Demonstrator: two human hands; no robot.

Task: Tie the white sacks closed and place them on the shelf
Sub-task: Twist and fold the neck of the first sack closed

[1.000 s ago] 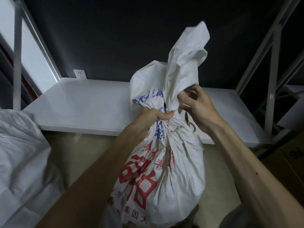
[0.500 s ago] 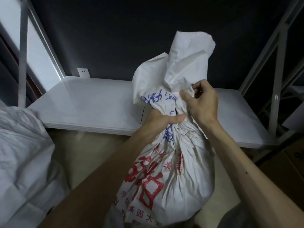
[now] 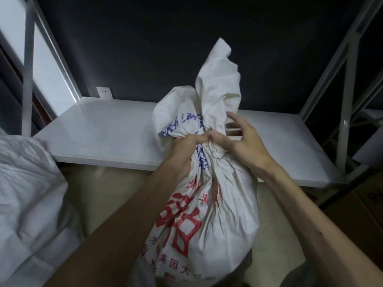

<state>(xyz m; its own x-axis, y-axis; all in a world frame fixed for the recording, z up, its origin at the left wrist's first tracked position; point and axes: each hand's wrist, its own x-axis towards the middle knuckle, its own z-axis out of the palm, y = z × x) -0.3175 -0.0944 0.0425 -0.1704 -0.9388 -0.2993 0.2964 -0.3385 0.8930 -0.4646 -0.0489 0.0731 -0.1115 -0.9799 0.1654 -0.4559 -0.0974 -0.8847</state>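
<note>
Shelf [image 3: 103, 131]: white board in a white metal frame [image 3: 348, 100].
Wall [image 3: 165, 48]: dark, matte, behind the shelf.
Socket [image 3: 104, 92]: white, on the wall just above the shelf's back left corner.
Left side: a bright pane [image 3: 12, 27] (window or panel, unclear).
Floor [image 3: 116, 193]: pale beige.

The left forearm [image 3: 128, 214] and right forearm [image 3: 306, 208] are bare and lean down to the left hand [image 3: 186, 146] and right hand [image 3: 242, 141], with one small dark mole [image 3: 320, 233] on the right forearm.

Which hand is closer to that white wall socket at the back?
Left. The left hand grips the neck of the sack, below and right of the wall socket; the right hand is farther right, past that neck.
</note>
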